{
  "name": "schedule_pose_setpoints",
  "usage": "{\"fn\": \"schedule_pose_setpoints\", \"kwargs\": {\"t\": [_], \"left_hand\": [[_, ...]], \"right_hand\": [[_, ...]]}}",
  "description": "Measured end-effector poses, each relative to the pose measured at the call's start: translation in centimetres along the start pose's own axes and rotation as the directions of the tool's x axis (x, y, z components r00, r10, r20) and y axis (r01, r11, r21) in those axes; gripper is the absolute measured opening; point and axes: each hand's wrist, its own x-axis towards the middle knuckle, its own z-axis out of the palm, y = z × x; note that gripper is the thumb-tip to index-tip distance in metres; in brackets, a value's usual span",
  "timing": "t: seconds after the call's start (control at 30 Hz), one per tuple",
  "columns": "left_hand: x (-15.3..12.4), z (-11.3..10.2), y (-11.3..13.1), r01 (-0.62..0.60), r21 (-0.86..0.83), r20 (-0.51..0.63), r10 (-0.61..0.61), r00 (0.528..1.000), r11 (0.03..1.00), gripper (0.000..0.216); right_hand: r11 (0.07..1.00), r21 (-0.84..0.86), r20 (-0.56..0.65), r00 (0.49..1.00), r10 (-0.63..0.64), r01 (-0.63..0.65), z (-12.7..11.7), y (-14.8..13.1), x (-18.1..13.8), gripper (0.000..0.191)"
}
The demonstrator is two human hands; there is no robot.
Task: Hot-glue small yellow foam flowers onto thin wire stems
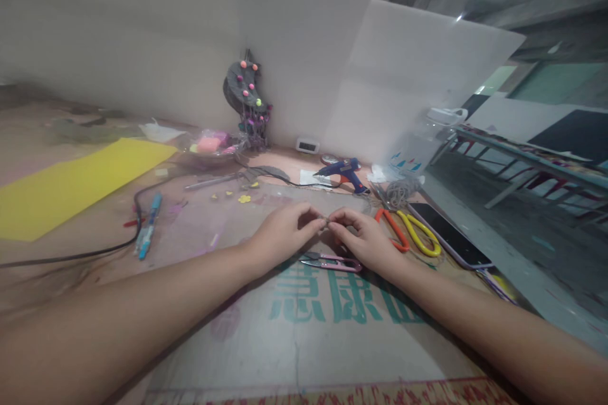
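One tiny grey piece (327, 221) pinched: left hand (280, 232), right hand (365, 238); flat cardboard (304, 335) below.

The cardboard (304, 348) bears large green characters (327, 297), roughly 慧康.

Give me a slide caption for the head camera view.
Left hand and right hand pinch one tiny piece; pink snips and yellow-orange scissors lie close by.

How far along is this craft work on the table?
Looks done: a grey pompom ornament stands by the wall. In hand: left hand and right hand pinch one tiny piece between them. Seemingly left: yellow cutouts lie loose, glue gun lying unused.
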Motion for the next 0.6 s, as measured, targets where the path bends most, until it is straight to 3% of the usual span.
{"fn": "schedule_pose_setpoints", "kwargs": {"t": [0.6], "left_hand": [[0.11,0.04,-0.09,0.011,0.009,-0.066,-0.01,0.998,1.0,0.02]], "right_hand": [[0.999,0.025,-0.062,0.997,0.035,-0.034,-0.12,-0.53,0.0,0.015]]}}
